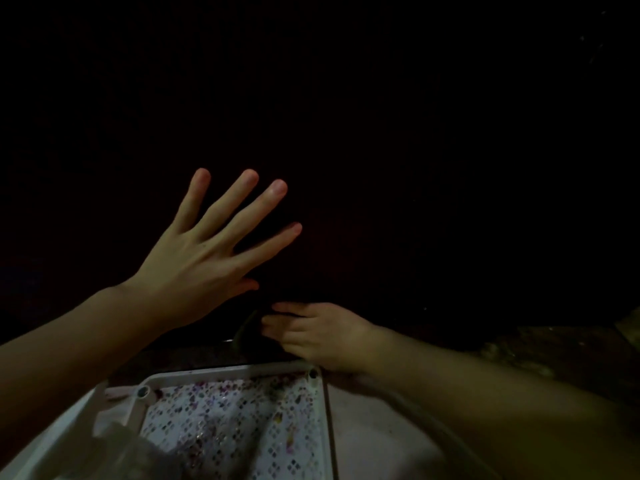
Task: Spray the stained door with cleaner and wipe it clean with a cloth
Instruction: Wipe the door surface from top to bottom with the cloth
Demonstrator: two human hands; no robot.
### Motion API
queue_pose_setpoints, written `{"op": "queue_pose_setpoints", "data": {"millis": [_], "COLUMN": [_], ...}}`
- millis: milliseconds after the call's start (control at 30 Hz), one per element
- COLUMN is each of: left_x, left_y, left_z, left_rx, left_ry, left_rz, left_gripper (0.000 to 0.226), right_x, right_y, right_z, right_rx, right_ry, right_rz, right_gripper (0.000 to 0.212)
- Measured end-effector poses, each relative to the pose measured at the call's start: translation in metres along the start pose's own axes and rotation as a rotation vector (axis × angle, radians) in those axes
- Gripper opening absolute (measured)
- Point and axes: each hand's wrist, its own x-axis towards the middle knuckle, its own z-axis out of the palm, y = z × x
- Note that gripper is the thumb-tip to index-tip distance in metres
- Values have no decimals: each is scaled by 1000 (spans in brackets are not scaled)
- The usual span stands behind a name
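Observation:
The door (381, 150) fills the upper view as an almost black surface; no stains can be made out in the dim light. My left hand (207, 251) lies flat against it with fingers spread, holding nothing. Lower down, my right hand (318, 336) has its fingers curled on a dark cloth (247, 329) with a faint greenish edge, pressed at the bottom of the door. Most of the cloth is lost in shadow. No spray bottle is visible.
A white plastic frame (225, 372) with a pink-and-white patterned surface (235, 420) sits right below my hands. A pale panel (374, 434) lies to its right. A rough, dim floor patch (554, 344) shows at the far right.

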Motion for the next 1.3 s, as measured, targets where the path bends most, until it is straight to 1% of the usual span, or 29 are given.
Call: {"op": "queue_pose_setpoints", "data": {"millis": [100,133,200,267,333,400,433,500,567,633,700,767,833,933,1000,1067,1167,1233,1300], "left_x": [12,16,22,27,29,29,28,24,18,8,-3,-13,-23,-36,-42,-44,-46,-46,-46], "left_y": [15,20,27,33,35,33,31,24,15,4,-8,-22,-37,-52,-57,-60,-68,-74,-77], "left_z": [3,4,7,8,7,5,3,0,-2,-3,-6,-9,-14,-25,-32,-39,-44,-47,-47], "left_rx": [-14,-23,-39,-50,-66,-82,-88,-100,-101,-91,-80,-72,-70,-74,-97,-119,-129,-129,-131], "left_ry": [-1,0,7,8,4,2,6,13,22,41,86,132,174,195,202,219,239,239,236], "left_rz": [24,31,33,29,28,34,38,44,35,9,-14,-33,-55,-65,-77,-99,-135,-173,-211], "left_gripper": [109,108,108,109,110,109,108,105,103,98,85,69,61,60,54,46,42,43,44], "right_x": [-56,-78,-122,-165,-197,-208,-207,-198,-177,-140,-87,-35,-7,-21,-50,-79,-108,-112,-102], "right_y": [9,12,18,26,32,33,33,33,35,41,52,66,78,88,91,95,102,111,127], "right_z": [16,23,35,40,41,41,41,40,34,21,-6,-39,-65,-74,-67,-59,-56,-60,-74], "right_rx": [-6,13,13,15,49,70,78,106,100,81,86,83,103,130,90,73,74,95,130], "right_ry": [36,27,-40,-128,-167,-165,-135,-7,117,281,468,606,689,722,729,728,732,821,976], "right_rz": [35,35,9,15,63,104,117,138,157,193,215,230,268,355,478,662,889,1039,1159], "right_gripper": [44,42,39,47,47,41,34,20,30,30,26,25,22,24,25,27,42,44,39]}}
